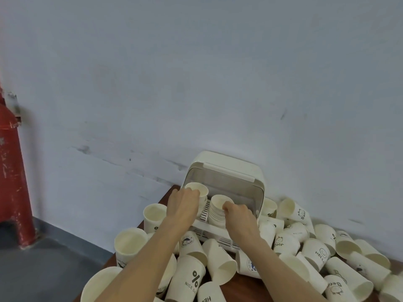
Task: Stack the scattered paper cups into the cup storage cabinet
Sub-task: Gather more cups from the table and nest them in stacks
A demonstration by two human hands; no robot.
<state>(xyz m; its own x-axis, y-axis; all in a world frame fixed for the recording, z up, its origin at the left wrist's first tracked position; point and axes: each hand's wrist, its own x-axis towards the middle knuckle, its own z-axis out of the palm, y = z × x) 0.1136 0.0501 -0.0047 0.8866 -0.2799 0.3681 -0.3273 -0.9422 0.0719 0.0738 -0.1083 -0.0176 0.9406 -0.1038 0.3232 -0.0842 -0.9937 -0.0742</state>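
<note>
Reaching into the open cup storage cabinet [226,184] at the bench's [244,286] far edge, the left hand [183,205] has its grip curled round the left cup stack [199,194], and the right hand [237,214] pinches the rim of the right cup stack [218,209]. Scattered paper cups [314,253] lie tumbled around the cabinet, near a red pipe [12,171].

Stood at far left against the pale blue-grey wall [196,73]: a red pipe [11,171], paint scuffed and chipped; lay below that wall a grey floor [43,269]; pushed against it at lower right, a dark reddish-brown table [244,288].
</note>
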